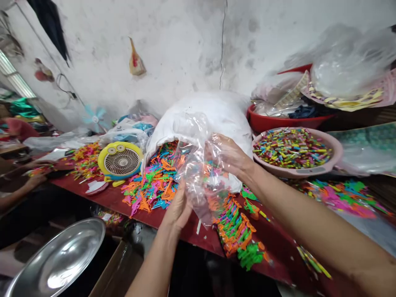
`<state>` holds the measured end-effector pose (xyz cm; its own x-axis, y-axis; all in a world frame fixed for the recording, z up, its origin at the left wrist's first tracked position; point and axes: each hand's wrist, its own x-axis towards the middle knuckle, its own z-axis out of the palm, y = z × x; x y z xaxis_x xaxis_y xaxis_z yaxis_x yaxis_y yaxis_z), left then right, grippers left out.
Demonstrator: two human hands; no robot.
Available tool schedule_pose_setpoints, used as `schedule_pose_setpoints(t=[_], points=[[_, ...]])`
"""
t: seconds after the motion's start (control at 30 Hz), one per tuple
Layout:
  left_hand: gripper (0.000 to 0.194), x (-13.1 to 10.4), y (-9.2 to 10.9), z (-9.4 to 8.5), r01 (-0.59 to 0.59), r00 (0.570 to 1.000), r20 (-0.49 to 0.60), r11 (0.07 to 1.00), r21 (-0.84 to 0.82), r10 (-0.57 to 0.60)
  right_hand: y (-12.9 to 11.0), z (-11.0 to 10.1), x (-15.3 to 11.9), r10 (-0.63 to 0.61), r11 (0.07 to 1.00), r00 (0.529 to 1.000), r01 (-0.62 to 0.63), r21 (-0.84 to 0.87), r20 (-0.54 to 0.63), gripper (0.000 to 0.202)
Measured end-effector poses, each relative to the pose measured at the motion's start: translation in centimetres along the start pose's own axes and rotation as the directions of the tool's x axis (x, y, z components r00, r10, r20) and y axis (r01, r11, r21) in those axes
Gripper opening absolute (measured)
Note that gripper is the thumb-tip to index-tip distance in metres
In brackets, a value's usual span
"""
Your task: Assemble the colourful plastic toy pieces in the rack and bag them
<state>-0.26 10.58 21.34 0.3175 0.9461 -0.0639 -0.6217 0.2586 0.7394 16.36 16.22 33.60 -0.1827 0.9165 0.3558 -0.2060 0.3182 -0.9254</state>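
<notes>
A clear bag point(198, 173) hangs crumpled and shiny between the two hands, above the near middle of the red worktop point(185, 236) and in front of a big white sack point(207, 111). The right hand point(227, 154) is closed on the bag's right side, its fingers bent and partly seen through the film. The left hand point(179, 206) touches the bag's lower left edge with its thumb raised; glare and film hide its fingertips, so I cannot tell whether they are clamped. The sack lies with its mouth open, and a heap of coloured plastic pieces point(154, 181) spills from it to the left. More pieces lie in a packed row point(233, 227) just right of the bag, with a green cluster point(250, 255) at its near end. To the left of the heap stands a yellow and blue fan point(120, 161), another bright pile point(85, 159) beside it. To the right, a pink basin point(335, 154) is full of small coloured sticks point(292, 146), and a red basin point(287, 123) behind it holds plastic wrapping. A steel bowl point(62, 260) is at the near left. At the far left, a co-worker's hand point(35, 180) is over more pieces.
</notes>
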Motion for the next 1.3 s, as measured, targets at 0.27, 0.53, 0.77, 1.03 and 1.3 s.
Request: schedule_pose_setpoints(t=[0.27,0.53,0.77,1.03,1.3], points=[[0.035,0.5,1.1,-1.9,-0.109,0.994,-0.057,0.953,-0.283,0.097,-0.5,-3.0,-1.1,0.125,0.986,0.988,-0.134,0.100,0.089,0.023],[0.035,-0.1,7.2,-4.8,-0.273,0.943,-0.214,0.960,-0.055,0.256,2.6,-9.0,-0.2,0.271,0.962,0.961,-0.269,-0.054,0.047,0.033],[0.041,0.3,7.6,-6.1,-0.344,0.852,-0.338,0.915,0.213,0.399,4.0,-10.2,1.2,0.217,0.921,0.976,-0.195,-0.336,0.028,0.039],[0.037,1.4,7.6,-3.9,-0.561,0.537,-0.306,0.603,0.567,0.786,1.8,-4.5,2.1,-0.385,0.746,0.872,0.101,-0.658,-0.303,0.038],[0.020,0.8,5.5,1.5,-0.506,0.476,0.164,0.117,0.855,0.864,1.1,7.0,-1.4,-0.113,0.811,0.942,0.272,-0.518,0.317,0.027]])
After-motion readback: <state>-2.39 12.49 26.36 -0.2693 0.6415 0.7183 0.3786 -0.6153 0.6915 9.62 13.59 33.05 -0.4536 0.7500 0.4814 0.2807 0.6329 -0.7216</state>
